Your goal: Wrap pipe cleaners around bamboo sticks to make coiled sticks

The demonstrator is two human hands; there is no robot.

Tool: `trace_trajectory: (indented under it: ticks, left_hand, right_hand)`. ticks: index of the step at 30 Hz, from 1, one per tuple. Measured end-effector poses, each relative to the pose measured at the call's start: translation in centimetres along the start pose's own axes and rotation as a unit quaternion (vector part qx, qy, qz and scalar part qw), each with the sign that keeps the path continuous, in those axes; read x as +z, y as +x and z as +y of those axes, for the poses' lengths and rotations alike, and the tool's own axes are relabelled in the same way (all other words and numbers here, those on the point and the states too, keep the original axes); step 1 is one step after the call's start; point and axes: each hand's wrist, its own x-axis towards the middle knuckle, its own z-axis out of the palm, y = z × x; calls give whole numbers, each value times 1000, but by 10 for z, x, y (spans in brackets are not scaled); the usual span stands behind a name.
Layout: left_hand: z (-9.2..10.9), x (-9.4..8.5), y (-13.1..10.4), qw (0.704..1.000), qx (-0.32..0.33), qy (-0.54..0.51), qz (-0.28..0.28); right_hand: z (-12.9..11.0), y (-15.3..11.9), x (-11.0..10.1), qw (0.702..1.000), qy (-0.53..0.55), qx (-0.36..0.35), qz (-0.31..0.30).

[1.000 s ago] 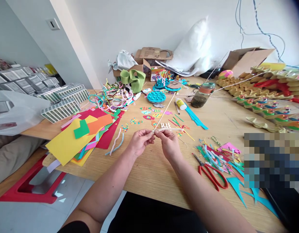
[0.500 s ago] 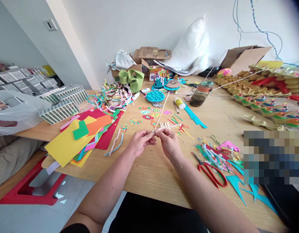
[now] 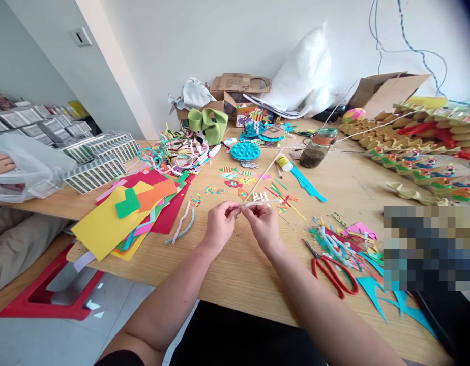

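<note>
My left hand point(image 3: 222, 224) is closed in a pinch on the lower end of a thin wooden stick point(image 3: 262, 176), which slants up to the right. Fingertip to fingertip with it, my right hand point(image 3: 263, 224) pinches a white pipe cleaner point(image 3: 271, 202) whose free end points right. Where stick and pipe cleaner meet, the fingers cover them. Just beyond my hands lie small white shapes point(image 3: 260, 196) and several paper fish, such as a red one point(image 3: 233, 184). A pink pipe cleaner point(image 3: 181, 223) and a blue one point(image 3: 191, 227) lie left of my left hand.
Coloured sheets point(image 3: 101, 223) are piled at left, red-handled scissors point(image 3: 331, 269) and scraps point(image 3: 334, 241) at right. Farther back are a glue bottle point(image 3: 284, 162), a glass jar point(image 3: 316, 149) and a blue plate point(image 3: 245, 151). Another person's hand point(image 3: 1, 163) is at far left.
The stick has tilted farther to the right, its tip now by the glue bottle. The white pipe cleaner's free end has shifted slightly left and down. My hands stay together.
</note>
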Motion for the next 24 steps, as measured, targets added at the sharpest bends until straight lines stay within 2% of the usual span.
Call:
trace_trajectory:
  ticks: [3, 9, 15, 19, 24]
  left_hand:
    - [0, 2, -1, 1000, -6, 26, 11]
    - [0, 2, -2, 997, 8, 72, 26]
    - [4, 2, -3, 993, 28, 106, 36]
    - [0, 3, 0, 999, -46, -13, 25]
    - [-3, 4, 4, 971, -147, -190, -13]
  right_hand:
    - [2, -1, 1, 1000, -22, -10, 10]
    - [3, -2, 3, 999, 41, 21, -6]
    - [0, -3, 4, 997, 67, 30, 23]
    - [2, -1, 2, 998, 57, 31, 15]
    - [7, 1, 0, 1000, 9, -7, -7]
